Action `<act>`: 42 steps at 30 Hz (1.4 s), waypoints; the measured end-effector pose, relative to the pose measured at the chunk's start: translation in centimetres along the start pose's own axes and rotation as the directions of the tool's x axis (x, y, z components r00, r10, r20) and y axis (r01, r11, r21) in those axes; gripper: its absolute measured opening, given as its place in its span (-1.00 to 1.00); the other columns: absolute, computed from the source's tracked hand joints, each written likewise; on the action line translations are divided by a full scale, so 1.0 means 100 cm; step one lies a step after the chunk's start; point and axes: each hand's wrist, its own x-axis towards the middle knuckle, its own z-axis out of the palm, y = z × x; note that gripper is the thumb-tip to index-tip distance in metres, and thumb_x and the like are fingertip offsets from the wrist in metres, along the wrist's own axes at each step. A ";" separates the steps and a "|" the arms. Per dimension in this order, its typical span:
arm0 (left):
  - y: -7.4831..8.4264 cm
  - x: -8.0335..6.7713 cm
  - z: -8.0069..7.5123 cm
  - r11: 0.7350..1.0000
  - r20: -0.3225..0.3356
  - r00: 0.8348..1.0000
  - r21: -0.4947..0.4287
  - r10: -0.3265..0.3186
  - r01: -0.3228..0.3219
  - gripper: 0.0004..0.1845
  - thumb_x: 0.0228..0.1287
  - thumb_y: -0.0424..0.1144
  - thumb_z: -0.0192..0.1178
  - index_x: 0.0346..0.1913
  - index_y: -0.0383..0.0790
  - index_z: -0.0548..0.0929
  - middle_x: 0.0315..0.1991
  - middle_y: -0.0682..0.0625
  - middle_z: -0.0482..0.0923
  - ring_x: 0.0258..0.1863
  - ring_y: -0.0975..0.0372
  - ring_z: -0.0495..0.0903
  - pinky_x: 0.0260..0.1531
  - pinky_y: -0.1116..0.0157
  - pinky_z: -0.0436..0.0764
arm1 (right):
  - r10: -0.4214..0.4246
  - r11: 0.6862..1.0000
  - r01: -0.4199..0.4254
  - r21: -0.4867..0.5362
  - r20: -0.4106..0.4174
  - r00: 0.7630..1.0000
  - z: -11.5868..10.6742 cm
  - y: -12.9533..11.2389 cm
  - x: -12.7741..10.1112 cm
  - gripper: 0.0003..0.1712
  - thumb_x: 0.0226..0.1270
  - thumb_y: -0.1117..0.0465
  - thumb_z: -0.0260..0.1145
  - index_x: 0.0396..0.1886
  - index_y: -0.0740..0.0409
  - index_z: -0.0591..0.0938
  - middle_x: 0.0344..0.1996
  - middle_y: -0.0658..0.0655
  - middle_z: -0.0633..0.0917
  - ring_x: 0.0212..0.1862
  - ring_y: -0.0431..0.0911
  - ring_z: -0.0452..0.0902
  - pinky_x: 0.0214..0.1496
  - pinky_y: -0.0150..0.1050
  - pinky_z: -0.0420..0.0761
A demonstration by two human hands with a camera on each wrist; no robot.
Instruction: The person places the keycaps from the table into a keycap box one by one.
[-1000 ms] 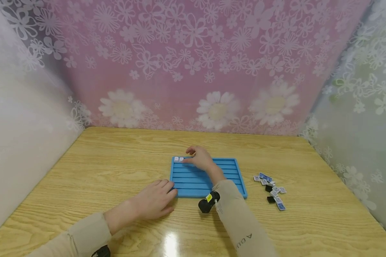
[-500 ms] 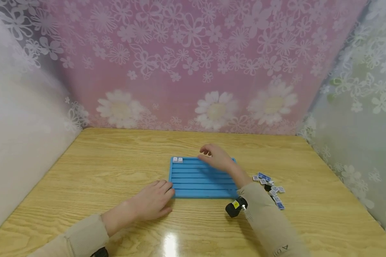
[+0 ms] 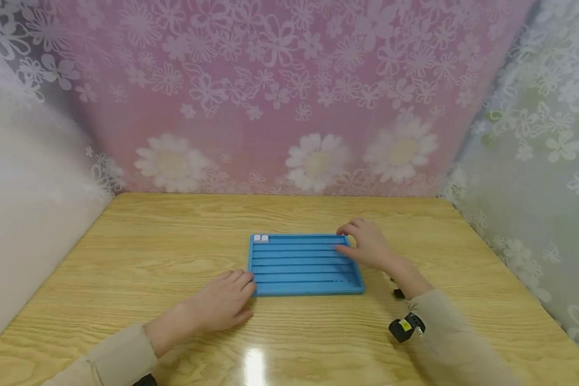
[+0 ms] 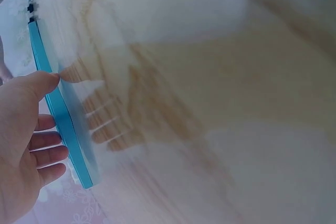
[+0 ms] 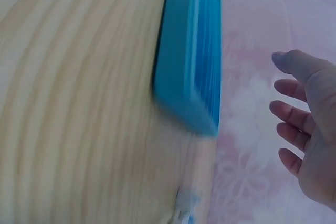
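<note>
Head view first: a blue tray [image 3: 306, 265] with long grooves lies flat at the middle of the wooden table [image 3: 149, 252], and two small white tiles [image 3: 260, 239] sit side by side in its top groove at the upper left corner. The left hand [image 3: 219, 305] lies palm down on the table at lower centre, fingers straight and loose, their tips touching the tray's lower left corner; it holds nothing. The right hand [image 3: 369, 246] hangs over the tray's upper right corner, fingers loosely bent and empty. A small dark piece [image 3: 398, 293] shows just below that wrist, mostly hidden by the sleeve [image 3: 453, 343]. A pink flowered cloth [image 3: 280, 91] fills the top of the frame. Left wrist view: the hand [image 4: 23, 140] sits at the left edge, thumb tip against the tray's rim [image 4: 60, 114], the other fingers straight beside it, nothing gripped; the table to the right is blurred. Right wrist view: the tray [image 5: 191, 51] stands in the upper middle, blurred, while the hand [image 5: 310, 124] at the right edge shows spread, slightly curved fingers, apart from the tray and holding nothing.
</note>
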 end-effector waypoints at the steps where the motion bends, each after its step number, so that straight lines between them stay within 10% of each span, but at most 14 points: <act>1: 0.000 0.000 0.000 1.000 0.002 1.000 0.001 0.002 -0.002 -0.51 0.25 0.09 0.09 0.00 -0.28 0.47 0.00 -0.10 0.42 0.01 0.11 0.40 0.07 0.17 0.41 | 0.001 1.000 -0.001 -0.003 0.001 1.000 -0.001 0.005 -0.005 -0.62 0.15 0.06 0.37 -0.11 0.19 0.61 -0.21 0.15 0.56 -0.08 0.08 0.38 -0.07 0.06 0.38; 17: 0.001 0.000 0.000 0.998 -0.008 1.000 0.061 0.019 -0.018 -0.52 0.25 0.11 0.09 -0.03 -0.24 0.48 -0.03 -0.08 0.43 -0.03 0.12 0.42 0.02 0.19 0.44 | 0.044 0.995 -0.029 -0.094 0.162 0.986 -0.021 0.046 -0.051 -0.60 0.10 0.17 0.39 -0.08 0.22 0.57 -0.26 0.12 0.54 -0.17 0.04 0.38 -0.15 0.03 0.39; 42: 0.000 0.001 0.003 0.999 -0.039 0.999 0.051 0.015 -0.013 -0.58 0.24 0.10 0.12 -0.09 -0.20 0.48 -0.07 -0.04 0.44 -0.06 0.15 0.42 0.00 0.21 0.45 | 0.023 0.983 0.026 -0.183 0.260 0.965 -0.014 0.056 -0.052 -0.87 0.12 0.16 0.37 -0.32 0.04 0.65 -0.42 -0.07 0.51 -0.38 -0.14 0.31 -0.36 -0.16 0.31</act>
